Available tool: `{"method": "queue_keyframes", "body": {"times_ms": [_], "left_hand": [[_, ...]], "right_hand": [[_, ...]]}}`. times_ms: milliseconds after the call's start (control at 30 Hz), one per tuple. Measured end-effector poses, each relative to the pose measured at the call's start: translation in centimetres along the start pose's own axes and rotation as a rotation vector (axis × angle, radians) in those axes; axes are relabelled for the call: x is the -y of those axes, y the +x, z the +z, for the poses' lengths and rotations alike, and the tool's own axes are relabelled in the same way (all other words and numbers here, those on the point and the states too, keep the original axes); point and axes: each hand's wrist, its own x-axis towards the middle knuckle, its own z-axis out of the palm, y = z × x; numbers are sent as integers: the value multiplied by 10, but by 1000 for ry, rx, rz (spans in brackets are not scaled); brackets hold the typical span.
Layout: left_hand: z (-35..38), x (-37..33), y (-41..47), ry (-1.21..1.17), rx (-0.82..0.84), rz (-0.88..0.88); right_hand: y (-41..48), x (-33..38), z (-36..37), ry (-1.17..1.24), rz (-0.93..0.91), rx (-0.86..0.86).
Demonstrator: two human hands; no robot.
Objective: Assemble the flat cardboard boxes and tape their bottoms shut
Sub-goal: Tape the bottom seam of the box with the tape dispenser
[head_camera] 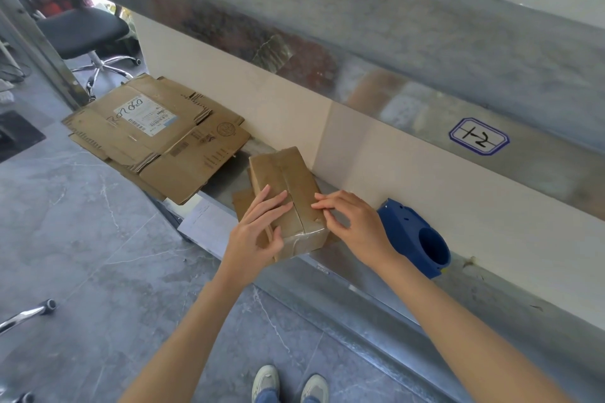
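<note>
Grey marbled floor point(82, 222) runs beneath a metal counter point(327, 275) against a cream wall. Left fingers point(275, 202) lie straight and together, pressing the top of the small cardboard box point(294, 179). Right fingers point(322, 204) are bent, tips on its right top edge; whether they pinch anything I cannot tell. It lies on the counter, long axis and flap seam running 5 to 11 o'clock, clear tape point(304, 240) across its near end. A blue tape dispenser point(415, 235) sits at 3 o'clock and flat cardboard point(157, 130) at 10 o'clock.

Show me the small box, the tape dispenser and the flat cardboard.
small box point(301, 186), head view, top flap
tape dispenser point(401, 225), head view, blue side
flat cardboard point(183, 129), head view, top sheet
</note>
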Motion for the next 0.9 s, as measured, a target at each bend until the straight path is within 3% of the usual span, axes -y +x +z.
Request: {"method": "queue_keyframes", "body": {"times_ms": [167, 433, 667, 900], "left_hand": [[5, -6, 1, -53, -53, -36], [-15, 8, 6, 55, 180, 4], [-9, 4, 4, 65, 94, -2], [-2, -6, 3, 73, 33, -16]], "right_hand": [[2, 4, 7, 58, 61, -7], [15, -2, -29, -128, -73, 337], [16, -4, -23, -176, -169, 246], [9, 1, -9, -184, -87, 170]]}}
